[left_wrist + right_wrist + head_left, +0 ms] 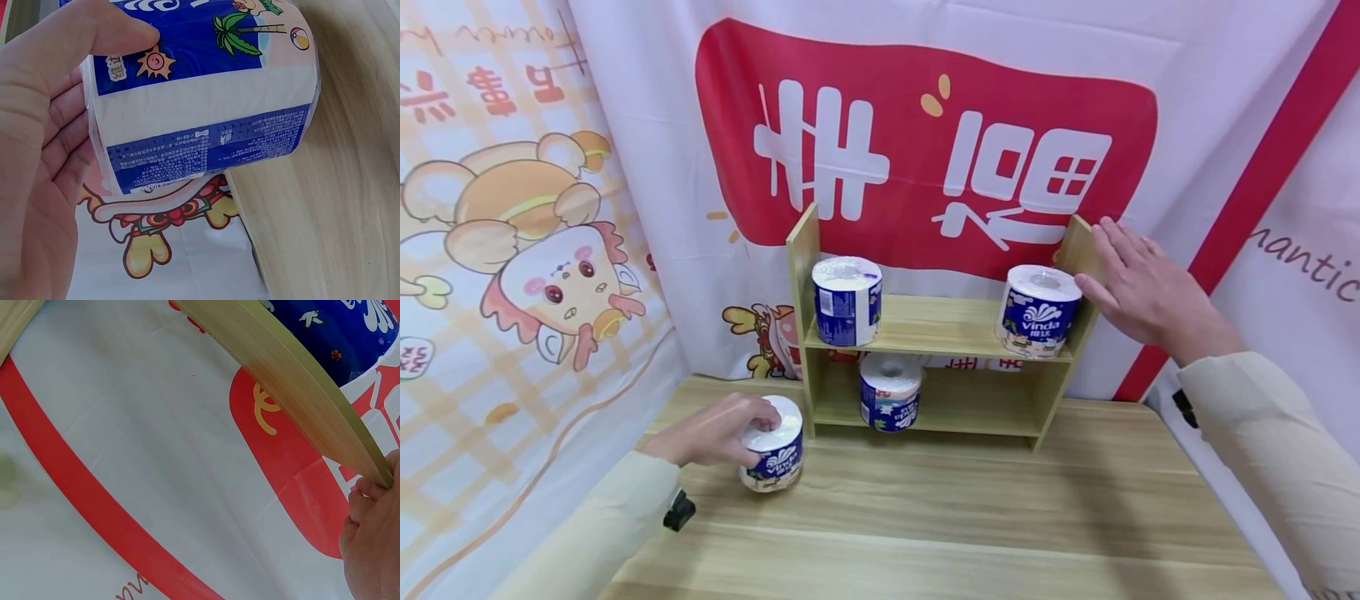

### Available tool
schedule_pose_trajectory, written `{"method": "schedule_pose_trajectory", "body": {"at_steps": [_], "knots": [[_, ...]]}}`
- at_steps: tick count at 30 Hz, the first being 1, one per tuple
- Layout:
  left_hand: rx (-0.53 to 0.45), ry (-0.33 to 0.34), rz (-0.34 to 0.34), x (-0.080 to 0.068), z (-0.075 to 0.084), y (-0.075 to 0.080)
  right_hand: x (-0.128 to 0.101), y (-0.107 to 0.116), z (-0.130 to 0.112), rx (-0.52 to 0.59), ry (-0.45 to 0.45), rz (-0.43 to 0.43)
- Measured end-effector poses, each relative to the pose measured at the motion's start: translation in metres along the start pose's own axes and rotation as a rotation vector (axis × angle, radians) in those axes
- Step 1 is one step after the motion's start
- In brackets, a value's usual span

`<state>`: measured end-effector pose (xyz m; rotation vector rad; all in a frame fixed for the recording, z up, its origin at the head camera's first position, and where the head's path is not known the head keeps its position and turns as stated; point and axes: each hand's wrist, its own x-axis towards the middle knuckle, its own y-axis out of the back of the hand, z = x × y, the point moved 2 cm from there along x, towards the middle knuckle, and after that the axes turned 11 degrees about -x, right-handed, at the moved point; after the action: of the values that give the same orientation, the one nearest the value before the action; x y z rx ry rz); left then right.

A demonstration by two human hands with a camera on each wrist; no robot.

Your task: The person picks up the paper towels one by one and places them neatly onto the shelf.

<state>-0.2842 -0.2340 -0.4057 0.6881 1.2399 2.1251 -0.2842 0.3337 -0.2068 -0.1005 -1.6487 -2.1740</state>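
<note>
My left hand (726,429) grips a toilet paper roll (778,467) in blue printed wrapping, left of a small wooden shelf (925,429). Fingers reach into the roll's top hole; the thumb (125,34) presses its side. Whether this roll touches the table cannot be told. My right hand (1150,296) holds the upper part of the shelf's right side panel (312,406), thumb to the inner side and long fingers outside. Beside that hand, a roll (1039,321) stands at the upper board's right end. Another roll (847,308) stands at its left end.
A further roll (891,404) stands on the lower board, left of centre. The wooden table (925,517) stretches in front of the shelf. Behind hangs a white cloth (970,33) with a red printed patch, and a patterned cloth (467,433) borders the left.
</note>
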Motion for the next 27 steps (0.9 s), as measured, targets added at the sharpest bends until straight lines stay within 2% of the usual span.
{"method": "schedule_pose_trajectory", "body": {"at_steps": [10, 27], "knots": [[0.001, -0.008, -0.003, 0.005, 0.007, 0.000, 0.001, -0.001, 0.000, 0.019, -0.022, -0.004], [-0.010, -0.077, -0.015, 0.017, 0.028, -0.003, 0.001, -0.003, -0.002, 0.024, -0.029, 0.005]]}}
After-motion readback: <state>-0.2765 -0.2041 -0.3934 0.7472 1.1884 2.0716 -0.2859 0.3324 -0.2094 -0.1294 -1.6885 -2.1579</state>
